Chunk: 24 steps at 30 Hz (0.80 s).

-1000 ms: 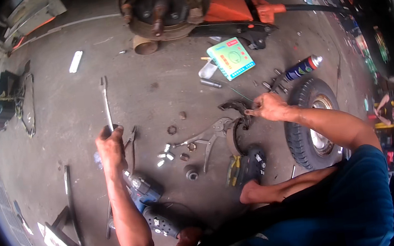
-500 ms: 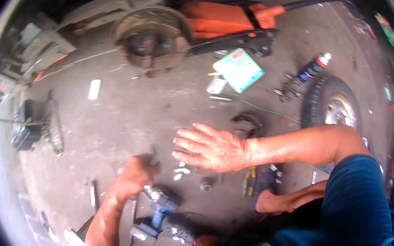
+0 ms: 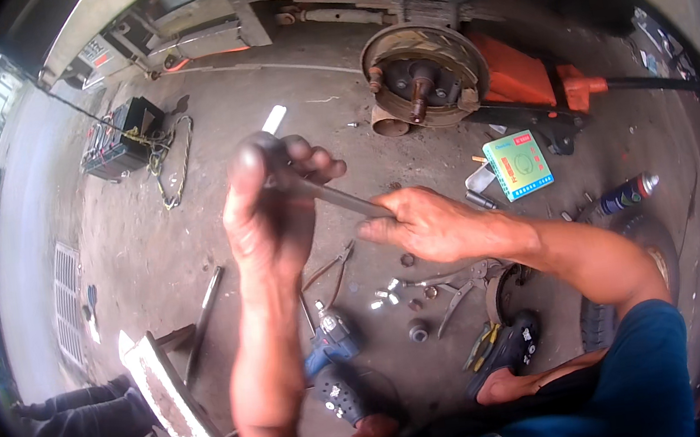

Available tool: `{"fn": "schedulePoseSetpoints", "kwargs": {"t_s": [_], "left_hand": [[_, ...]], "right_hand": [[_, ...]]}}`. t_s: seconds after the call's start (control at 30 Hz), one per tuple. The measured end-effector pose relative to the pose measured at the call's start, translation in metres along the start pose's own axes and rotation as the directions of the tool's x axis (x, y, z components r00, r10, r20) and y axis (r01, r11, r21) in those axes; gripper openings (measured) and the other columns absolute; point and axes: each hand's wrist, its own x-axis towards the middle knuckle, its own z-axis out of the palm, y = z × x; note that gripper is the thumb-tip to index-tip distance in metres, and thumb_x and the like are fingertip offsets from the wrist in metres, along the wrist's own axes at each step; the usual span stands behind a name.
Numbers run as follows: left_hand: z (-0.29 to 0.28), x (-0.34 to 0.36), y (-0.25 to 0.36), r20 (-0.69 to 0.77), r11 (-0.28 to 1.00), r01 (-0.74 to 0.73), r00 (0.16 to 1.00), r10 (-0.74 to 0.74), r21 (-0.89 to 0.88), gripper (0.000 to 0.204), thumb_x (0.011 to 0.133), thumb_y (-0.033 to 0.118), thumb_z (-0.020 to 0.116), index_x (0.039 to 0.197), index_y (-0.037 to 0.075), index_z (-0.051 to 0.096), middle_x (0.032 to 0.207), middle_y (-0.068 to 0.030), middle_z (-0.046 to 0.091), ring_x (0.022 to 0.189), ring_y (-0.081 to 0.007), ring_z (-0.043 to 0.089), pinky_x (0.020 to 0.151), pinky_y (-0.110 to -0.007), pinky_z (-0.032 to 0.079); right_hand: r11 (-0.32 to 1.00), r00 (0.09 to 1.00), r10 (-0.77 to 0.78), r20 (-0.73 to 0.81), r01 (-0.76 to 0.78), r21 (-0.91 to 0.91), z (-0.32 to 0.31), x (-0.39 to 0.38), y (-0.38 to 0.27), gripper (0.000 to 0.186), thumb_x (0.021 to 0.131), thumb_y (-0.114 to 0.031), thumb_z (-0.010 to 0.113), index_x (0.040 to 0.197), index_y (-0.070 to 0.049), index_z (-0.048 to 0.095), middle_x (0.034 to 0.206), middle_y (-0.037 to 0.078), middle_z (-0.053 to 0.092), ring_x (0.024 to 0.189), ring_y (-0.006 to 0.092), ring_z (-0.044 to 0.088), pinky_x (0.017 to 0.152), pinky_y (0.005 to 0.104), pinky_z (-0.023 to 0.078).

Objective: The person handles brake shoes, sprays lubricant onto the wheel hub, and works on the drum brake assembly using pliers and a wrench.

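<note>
In front of me, a slim grey metal bar-shaped tool [image 3: 343, 199] spans between my hands, tilted down to the right. My left hand [image 3: 274, 202] is raised and curled round its upper end, where a dark rounded part shows, blurred. The lower end sits in the closed fingers of my right hand [image 3: 429, 224]. On the floor below lie pliers [image 3: 330, 273], a blue cordless power tool [image 3: 330, 341], several small nuts [image 3: 387, 294] and a round metal piece [image 3: 418, 330]. A curved brake shoe [image 3: 496, 297] rests near my right foot.
A wheel hub with its brake plate [image 3: 419, 92] stands ahead, beside an orange floor jack [image 3: 515, 71]. A green-yellow box [image 3: 520, 164], spray can [image 3: 629, 194] and tyre [image 3: 599, 323] are at right. A black battery [image 3: 123, 137] and low stool [image 3: 176, 401] are at left.
My view has shifted, so the hub sits further right. My left hand has risen, and the bar-shaped tool now shows between both hands. My right hand, spread before, has closed on it.
</note>
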Motion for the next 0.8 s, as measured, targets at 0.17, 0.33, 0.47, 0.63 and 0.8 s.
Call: {"fn": "schedulePoseSetpoints", "kwargs": {"t_s": [0.17, 0.33, 0.47, 0.63, 0.8], "left_hand": [[0.002, 0.004, 0.021, -0.371, 0.923, -0.353, 0.886, 0.278, -0.151, 0.026, 0.083, 0.033, 0.064, 0.069, 0.015, 0.051, 0.055, 0.0006, 0.043, 0.045, -0.0124, 0.037, 0.045, -0.029, 0.030], [-0.036, 0.038, 0.064, -0.556, 0.693, -0.717, 0.608, 0.567, -0.078, 0.038, 0.084, 0.042, 0.060, 0.060, 0.016, 0.045, 0.050, 0.0004, 0.043, 0.039, -0.0114, 0.036, 0.042, -0.029, 0.029], [-0.017, 0.085, 0.038, -0.664, 0.732, -0.642, 0.653, 0.366, -0.229, 0.038, 0.080, 0.040, 0.059, 0.059, 0.014, 0.041, 0.052, -0.0020, 0.040, 0.041, -0.0148, 0.031, 0.047, -0.032, 0.026], [-0.024, 0.107, 0.022, -0.636, 0.727, -0.638, 0.677, 0.371, -0.254, 0.033, 0.080, 0.039, 0.059, 0.073, 0.014, 0.039, 0.056, -0.0041, 0.037, 0.042, -0.0154, 0.031, 0.046, -0.032, 0.027], [-0.020, 0.109, 0.018, -0.609, 0.778, -0.596, 0.697, 0.379, -0.198, 0.034, 0.081, 0.038, 0.056, 0.067, 0.013, 0.037, 0.054, -0.0057, 0.036, 0.043, -0.0171, 0.031, 0.044, -0.033, 0.028]], "right_hand": [[0.659, 0.685, -0.684, -0.250, 0.434, -0.615, -0.024, 0.016, -0.003, 0.035, 0.088, -0.035, 0.059, 0.091, 0.000, 0.060, 0.081, 0.014, 0.060, 0.078, 0.0339, 0.057, 0.070, 0.0420, 0.045], [0.558, 0.507, -0.675, -0.537, -0.126, -0.820, -0.130, 0.045, -0.007, 0.047, 0.086, -0.042, 0.058, 0.109, -0.001, 0.058, 0.110, 0.017, 0.057, 0.102, 0.0369, 0.052, 0.086, 0.0443, 0.041], [0.558, 0.377, -0.667, -0.642, -0.318, -0.767, -0.152, 0.081, 0.022, 0.061, 0.089, -0.052, 0.048, 0.124, -0.003, 0.051, 0.126, 0.019, 0.050, 0.117, 0.0379, 0.045, 0.097, 0.0482, 0.032], [0.462, 0.441, -0.603, -0.665, -0.487, -0.742, -0.144, 0.089, 0.020, 0.059, 0.089, -0.051, 0.047, 0.126, -0.005, 0.052, 0.128, 0.019, 0.049, 0.120, 0.0360, 0.043, 0.100, 0.0503, 0.027], [0.583, 0.479, -0.590, -0.650, -0.303, -0.753, -0.152, 0.084, 0.020, 0.057, 0.089, -0.050, 0.049, 0.124, -0.006, 0.053, 0.127, 0.017, 0.049, 0.120, 0.0352, 0.043, 0.100, 0.0500, 0.026]]}}
